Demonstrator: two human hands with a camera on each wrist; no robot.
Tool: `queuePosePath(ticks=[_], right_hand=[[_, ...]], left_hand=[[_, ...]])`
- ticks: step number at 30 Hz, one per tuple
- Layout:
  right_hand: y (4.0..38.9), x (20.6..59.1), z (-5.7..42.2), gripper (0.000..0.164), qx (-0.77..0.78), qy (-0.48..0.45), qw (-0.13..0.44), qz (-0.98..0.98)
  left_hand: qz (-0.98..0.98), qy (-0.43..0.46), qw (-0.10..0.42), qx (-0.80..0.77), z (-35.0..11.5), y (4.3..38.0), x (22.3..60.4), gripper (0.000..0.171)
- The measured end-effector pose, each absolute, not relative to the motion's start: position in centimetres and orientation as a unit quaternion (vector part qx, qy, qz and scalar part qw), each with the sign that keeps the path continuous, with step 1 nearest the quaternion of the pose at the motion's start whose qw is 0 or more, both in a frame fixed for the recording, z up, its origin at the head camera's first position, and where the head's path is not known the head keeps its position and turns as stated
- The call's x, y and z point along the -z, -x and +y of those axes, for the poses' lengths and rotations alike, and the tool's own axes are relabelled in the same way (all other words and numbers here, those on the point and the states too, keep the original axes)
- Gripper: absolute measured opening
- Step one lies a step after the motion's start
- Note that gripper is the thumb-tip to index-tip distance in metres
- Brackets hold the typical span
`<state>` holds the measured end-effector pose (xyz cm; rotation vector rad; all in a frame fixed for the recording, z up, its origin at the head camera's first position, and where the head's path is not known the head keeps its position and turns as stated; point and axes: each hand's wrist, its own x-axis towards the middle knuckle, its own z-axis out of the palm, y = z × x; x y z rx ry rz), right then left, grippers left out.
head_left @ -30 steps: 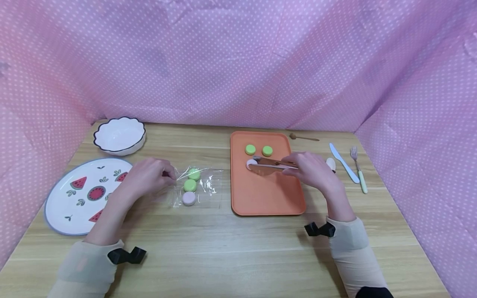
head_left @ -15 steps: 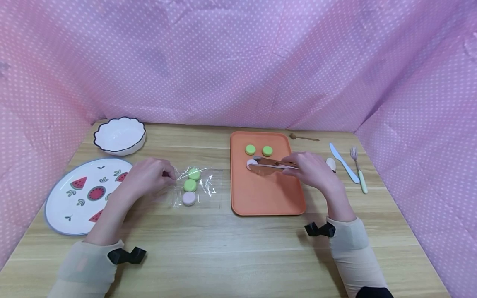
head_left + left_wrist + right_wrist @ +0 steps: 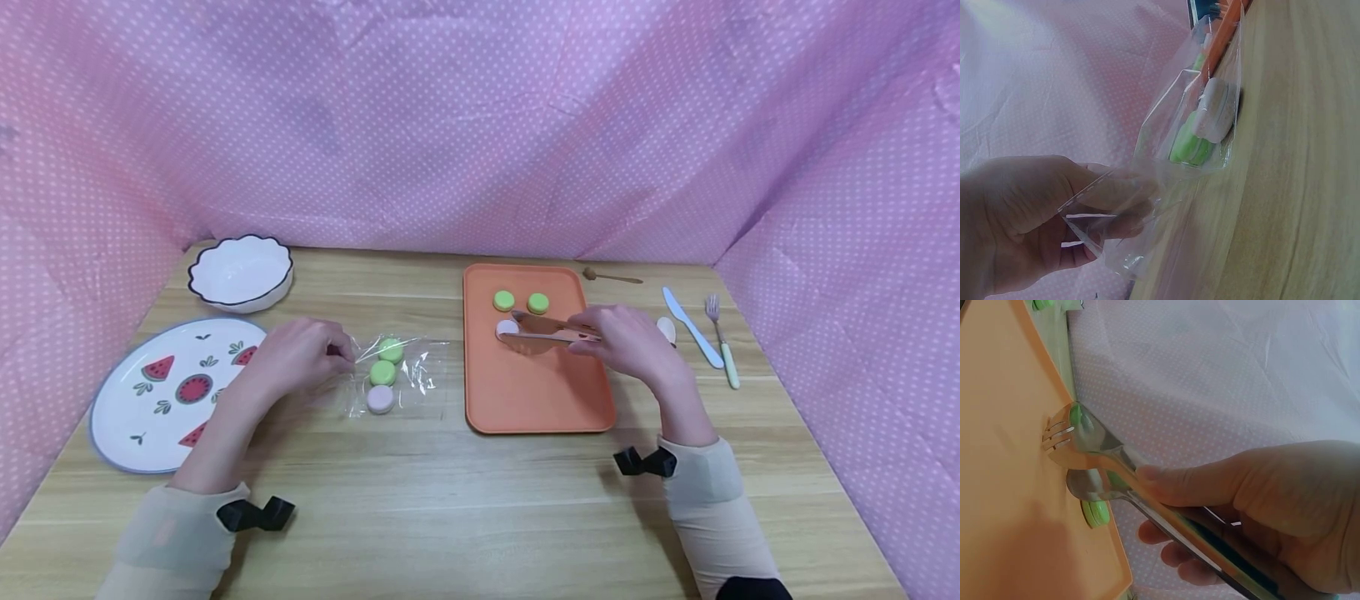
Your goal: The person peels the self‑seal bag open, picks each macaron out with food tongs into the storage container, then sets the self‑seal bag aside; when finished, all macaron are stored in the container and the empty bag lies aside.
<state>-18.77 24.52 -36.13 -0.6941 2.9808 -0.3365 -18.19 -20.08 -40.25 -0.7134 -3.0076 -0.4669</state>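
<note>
Clear bag [image 3: 416,379]: its nine-o'clock edge is pinched by the left hand [image 3: 306,354]; thin, slippery film is expected, best held by a gathered lip.
Bagged macarons [image 3: 382,373]: two green, one lilac, seen through the film.
Tongs [image 3: 536,323]: grasped by the right hand [image 3: 618,340], tips parted and pointed toward nine o'clock.
Pale macaron [image 3: 506,328]: seen at ten o'clock on the orange tray [image 3: 540,400], between the tips; contact cannot be told. It is probably light, firm and smooth, best taken squarely across its sides.
Green macarons [image 3: 504,301]: set beyond it, at eleven and twelve o'clock.
</note>
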Motion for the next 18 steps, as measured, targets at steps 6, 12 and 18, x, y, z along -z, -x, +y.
queuePosePath(ticks=[6,12,18], right_hand=[[18.3,35.4,23.8,0.035,0.12,0.239,0.001,0.964],[17.6,35.6,21.4,0.035,0.108,0.294,-0.019,0.949],[17.2,36.4,19.1,0.031,0.118,0.327,-0.009,0.938]], left_hand=[[-0.962,0.228,0.006,0.149,-20.1,18.2,40.2,0.013],[-0.963,0.229,0.001,0.139,-20.3,18.3,40.1,0.013],[-0.966,0.222,-0.01,0.134,-20.4,18.3,40.0,0.013]])
